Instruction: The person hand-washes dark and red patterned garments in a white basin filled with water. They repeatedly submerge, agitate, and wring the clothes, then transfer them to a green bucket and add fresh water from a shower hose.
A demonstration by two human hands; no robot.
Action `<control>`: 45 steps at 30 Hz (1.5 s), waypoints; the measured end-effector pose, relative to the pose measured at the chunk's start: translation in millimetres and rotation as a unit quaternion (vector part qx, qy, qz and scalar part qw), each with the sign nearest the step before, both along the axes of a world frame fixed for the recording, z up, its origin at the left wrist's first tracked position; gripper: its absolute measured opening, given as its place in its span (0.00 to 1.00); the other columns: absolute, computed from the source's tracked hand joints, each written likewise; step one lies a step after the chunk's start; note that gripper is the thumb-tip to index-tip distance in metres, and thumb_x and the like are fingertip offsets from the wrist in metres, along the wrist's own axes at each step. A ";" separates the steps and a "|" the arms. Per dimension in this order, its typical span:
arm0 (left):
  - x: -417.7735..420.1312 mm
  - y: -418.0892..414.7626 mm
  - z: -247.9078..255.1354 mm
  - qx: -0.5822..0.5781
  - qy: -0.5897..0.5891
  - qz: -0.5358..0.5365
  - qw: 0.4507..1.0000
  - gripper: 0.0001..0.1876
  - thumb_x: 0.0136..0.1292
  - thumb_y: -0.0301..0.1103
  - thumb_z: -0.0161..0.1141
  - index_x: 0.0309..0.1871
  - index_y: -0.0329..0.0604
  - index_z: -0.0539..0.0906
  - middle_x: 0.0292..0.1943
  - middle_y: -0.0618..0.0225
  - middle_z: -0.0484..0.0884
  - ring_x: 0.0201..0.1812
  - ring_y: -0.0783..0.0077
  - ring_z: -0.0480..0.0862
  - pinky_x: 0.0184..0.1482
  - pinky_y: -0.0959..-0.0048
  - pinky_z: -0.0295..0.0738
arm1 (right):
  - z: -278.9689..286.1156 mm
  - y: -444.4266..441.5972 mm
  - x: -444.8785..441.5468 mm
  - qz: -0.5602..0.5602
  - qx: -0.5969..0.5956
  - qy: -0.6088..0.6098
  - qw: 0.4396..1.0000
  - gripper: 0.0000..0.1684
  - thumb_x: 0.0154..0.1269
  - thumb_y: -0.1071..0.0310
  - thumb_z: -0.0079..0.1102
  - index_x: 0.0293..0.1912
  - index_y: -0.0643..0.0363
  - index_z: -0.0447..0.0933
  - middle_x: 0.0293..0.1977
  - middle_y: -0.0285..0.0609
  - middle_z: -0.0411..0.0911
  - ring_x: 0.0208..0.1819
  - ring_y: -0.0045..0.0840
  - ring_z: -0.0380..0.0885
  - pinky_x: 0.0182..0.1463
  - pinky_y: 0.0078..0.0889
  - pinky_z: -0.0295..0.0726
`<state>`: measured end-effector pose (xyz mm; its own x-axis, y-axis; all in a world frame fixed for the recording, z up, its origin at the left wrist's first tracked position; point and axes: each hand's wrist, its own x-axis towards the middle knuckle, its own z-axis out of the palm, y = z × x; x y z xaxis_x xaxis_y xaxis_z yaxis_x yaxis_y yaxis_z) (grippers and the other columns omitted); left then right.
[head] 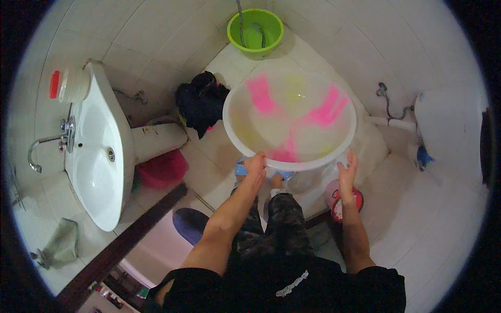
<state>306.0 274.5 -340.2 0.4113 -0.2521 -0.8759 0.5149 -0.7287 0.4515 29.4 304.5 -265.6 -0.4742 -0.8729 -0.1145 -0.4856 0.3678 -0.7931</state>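
Observation:
In front of me a large white plastic basin (250,135) is held up at a slight tilt. Pink and yellow patches show inside it; I cannot tell whether these are printed. My left hand (256,163) is closed around the near left rim. By the near right side of the rim, my right hand (347,168) has its fingers apart and grips nothing; whether it touches the basin is unclear. Under the near rim there is something pale and translucent (305,182), partly hidden. A red and pink container (358,198) stands below my right wrist.
Dark cloth (201,101) lies in a heap left of the basin. Behind it stands a green bucket (255,51) with a hose inside. A pedestal sink (96,144) is on the left, with a red basin (164,168) beneath. A dark threshold (129,234) crosses the lower left.

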 end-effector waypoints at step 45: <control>18.2 -564.5 -210.4 -0.335 0.175 -0.411 0.830 0.14 0.57 0.33 0.53 0.45 0.38 0.74 0.40 0.57 0.77 0.41 0.64 0.78 0.42 0.66 0.74 | -62.0 -276.1 17.7 -0.163 0.085 -0.022 0.983 0.09 0.43 0.72 0.59 0.26 0.62 0.68 0.20 0.33 0.71 0.22 0.14 0.65 0.26 0.19 0.65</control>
